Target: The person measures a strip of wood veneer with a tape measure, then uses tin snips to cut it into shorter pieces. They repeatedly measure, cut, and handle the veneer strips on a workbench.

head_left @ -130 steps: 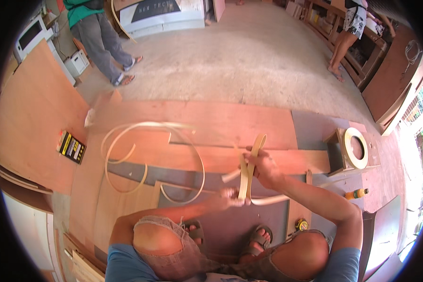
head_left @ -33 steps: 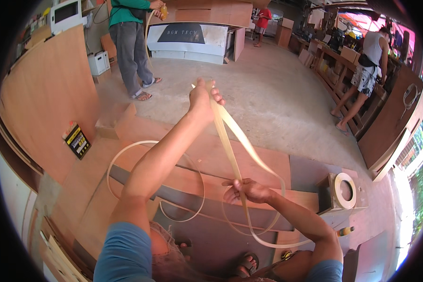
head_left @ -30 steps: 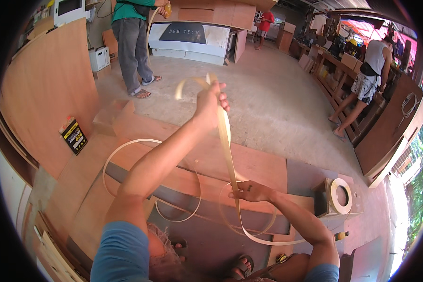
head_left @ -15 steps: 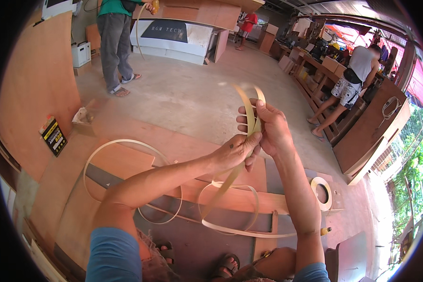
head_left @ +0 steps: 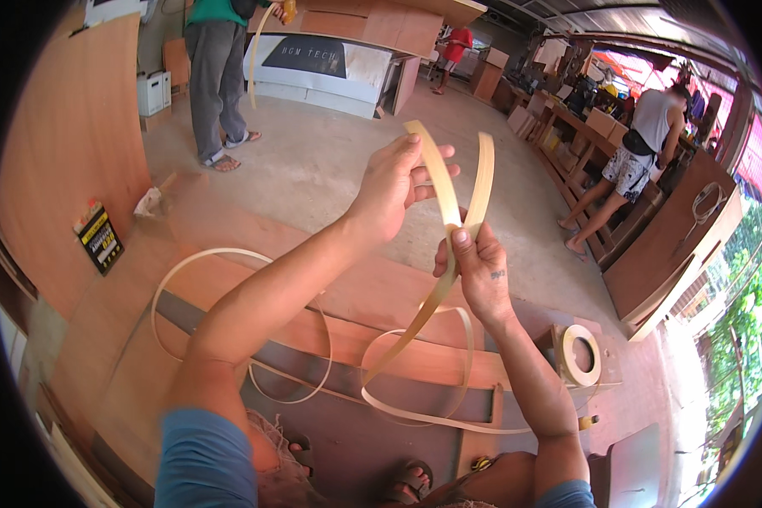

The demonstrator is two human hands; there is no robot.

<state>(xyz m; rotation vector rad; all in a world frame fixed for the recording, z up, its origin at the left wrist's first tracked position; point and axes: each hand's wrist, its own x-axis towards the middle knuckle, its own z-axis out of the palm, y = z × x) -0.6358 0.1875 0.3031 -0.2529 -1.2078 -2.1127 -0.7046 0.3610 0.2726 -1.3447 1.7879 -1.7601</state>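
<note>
Pale yellow edge banding (head_left: 438,182) rises in front of me, its two upper lengths spread in a V. My left hand (head_left: 391,188) holds the left length near its tip, thumb at its edge and fingers behind it. Lower down, my right hand (head_left: 480,269) pinches the two lengths together between thumb and fingers where they meet. The right length stands free above that hand. Below the pinch, the banding runs down and curls into loops over the boards. A roll of edge banding (head_left: 594,357) stands beside my right forearm.
Wooden boards (head_left: 381,334) lie across the floor before my feet. A large plywood sheet (head_left: 68,161) leans at left, near a black and yellow container (head_left: 100,241). One person (head_left: 216,80) stands far left holding a strip; another (head_left: 648,140) is at the right-hand workbench (head_left: 580,127).
My left hand has moved up along the banding to the left length's tip. The right hand has shifted lower to the meeting point, and the two lengths have spread apart.
</note>
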